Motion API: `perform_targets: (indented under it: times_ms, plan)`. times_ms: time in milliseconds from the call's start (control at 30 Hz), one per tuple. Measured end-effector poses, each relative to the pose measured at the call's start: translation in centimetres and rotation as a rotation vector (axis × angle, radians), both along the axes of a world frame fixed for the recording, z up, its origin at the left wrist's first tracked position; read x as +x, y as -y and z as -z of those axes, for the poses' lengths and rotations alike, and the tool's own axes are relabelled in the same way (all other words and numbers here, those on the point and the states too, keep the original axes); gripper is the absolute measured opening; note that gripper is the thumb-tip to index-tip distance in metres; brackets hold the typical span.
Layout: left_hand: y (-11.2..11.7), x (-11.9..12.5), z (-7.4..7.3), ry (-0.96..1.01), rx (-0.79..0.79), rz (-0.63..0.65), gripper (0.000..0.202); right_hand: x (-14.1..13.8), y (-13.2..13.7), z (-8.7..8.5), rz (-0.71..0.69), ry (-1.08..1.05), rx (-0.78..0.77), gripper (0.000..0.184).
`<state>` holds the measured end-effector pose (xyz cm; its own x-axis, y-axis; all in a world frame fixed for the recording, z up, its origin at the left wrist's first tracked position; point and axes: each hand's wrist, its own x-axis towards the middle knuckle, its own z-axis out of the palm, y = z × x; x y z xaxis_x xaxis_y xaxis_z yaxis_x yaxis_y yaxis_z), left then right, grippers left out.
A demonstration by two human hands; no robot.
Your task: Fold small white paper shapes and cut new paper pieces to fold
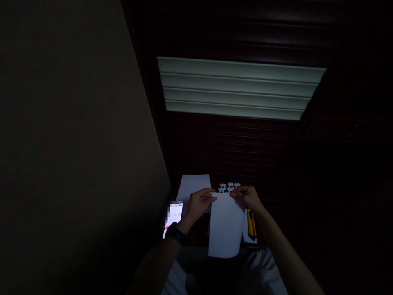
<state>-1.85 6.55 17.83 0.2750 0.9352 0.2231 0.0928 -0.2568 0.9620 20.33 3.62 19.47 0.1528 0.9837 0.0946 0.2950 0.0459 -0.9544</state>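
My left hand (201, 203) pinches the top left corner of a white sheet (226, 225) between thumb and fingers, and my right hand (245, 196) grips it near the top right corner. I have it in front of me above the dark table (199, 231), its lower end reaching past the near edge in my view. It looks plain, straight along the top and rounded along the bottom.

Just beyond its top edge lie small white paper cutouts (230, 185); the sheet and my fingers may hide some of them. My left hand blocks part of another white paper (195, 183). By my left wrist, a dark wristband (175, 233) overlaps a lit phone (175, 214), partly pixelated. Beneath my right forearm, a yellow cutter (251, 224) rests on a smaller white piece (246, 229). Farther out are a dark slatted panel (221, 141) with a pale lit band across it, and a dim wall (76, 123) on my left.
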Motion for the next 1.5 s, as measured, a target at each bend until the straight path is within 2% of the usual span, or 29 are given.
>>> perform_targets:
  times_ms: [667, 833, 900, 967, 1033, 1100, 1267, 1367, 1500]
  plan:
    - [-0.2, 0.3, -0.3, 0.052, 0.020, -0.015, 0.022, -0.3, 0.3, -0.5, -0.004, -0.050, 0.028, 0.020]
    - [-0.1, 0.3, -0.9, 0.015, 0.054, -0.085, 0.020, -0.4, 0.1, -0.1, -0.004, -0.061, 0.035, 0.022]
    - [0.0, 0.2, -1.0, 0.012, 0.062, -0.114, 0.020, -0.5, 0.1, 0.0, 0.020, -0.107, 0.052, 0.024]
    - [-0.1, 0.2, -1.2, 0.017, 0.072, -0.142, 0.020, -0.7, 0.3, 0.0, 0.058, -0.203, 0.093, 0.034]
    - [-0.2, 0.1, -1.2, 0.024, 0.077, -0.175, 0.020, -1.0, 0.6, 0.2, 0.081, -0.345, 0.110, 0.047]
    - [-0.2, 0.0, -1.3, 0.024, 0.079, -0.201, 0.021, -1.4, 1.0, 0.5, 0.092, -0.499, 0.077, 0.053]
    - [-0.3, -0.3, -1.5, -0.018, 0.099, -0.217, 0.021, -2.1, 1.4, 1.7, 0.075, -0.733, -0.084, 0.041]
    - [-0.4, -0.4, -1.5, -0.035, 0.092, -0.194, 0.022, -2.2, 1.4, 1.8, 0.047, -0.752, -0.123, 0.032]
    - [-0.6, -0.5, -1.4, -0.030, 0.079, -0.184, 0.023, -2.3, 1.3, 1.6, 0.100, -0.706, -0.117, 0.033]
